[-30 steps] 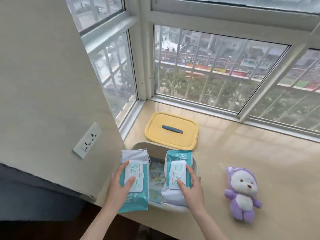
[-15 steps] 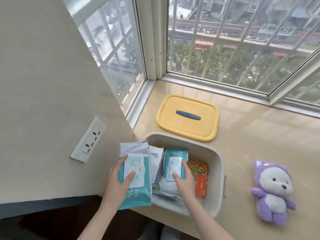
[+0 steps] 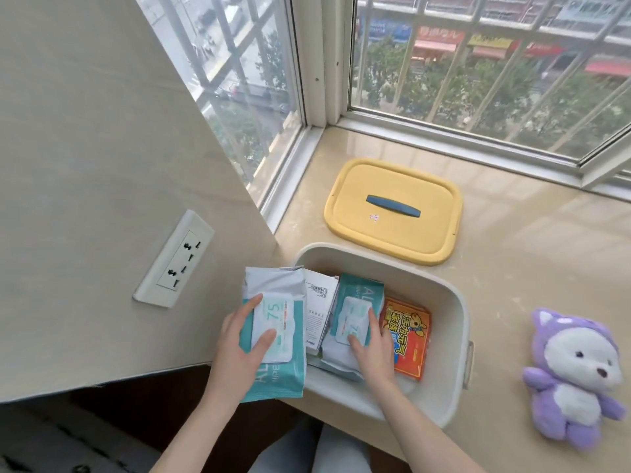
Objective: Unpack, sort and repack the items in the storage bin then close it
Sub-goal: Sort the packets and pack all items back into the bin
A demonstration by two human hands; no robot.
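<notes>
Window [image 3: 478, 63] w/ bars is filling the top, street and shopfronts showing thru it. Beige wall panel [image 3: 102, 165] is taking up the left side, carrying a white socket plate [image 3: 174, 259]. Glossy beige sill [image 3: 529, 250] is running under the window and holding everything else.

Storage bin [image 3: 456, 322], off-white, is sitting open at the sill's near edge, a handle showing on its right side. Yellow lid [image 3: 392, 213] w/ blue grip is lying flat just behind the bin, apart from it, not on it. Purple-and-white plush toy [image 3: 573, 373] is lying on the sill to the right of the bin, near but not touching.

Left wipes pack [image 3: 273, 336], teal and white w/ "75" on the flap, is hanging over the bin's left rim, partly outside it. Left hand [image 3: 239, 349] is gripping it: thumb and fingers spread apart, pressing on the flap label. Right wipes pack [image 3: 351, 319], same kind, is lying inside the bin. Right hand [image 3: 374, 349] is resting on it, fingers close together on top, thumb on the flap; can't tell if it's clamping or just pressing.

White box [image 3: 319, 312] w/ barcode is standing btwn the two packs inside the bin. Orange-red packet [image 3: 408, 339] w/ cartoon print is lying in the bin to the right of the right pack.
</notes>
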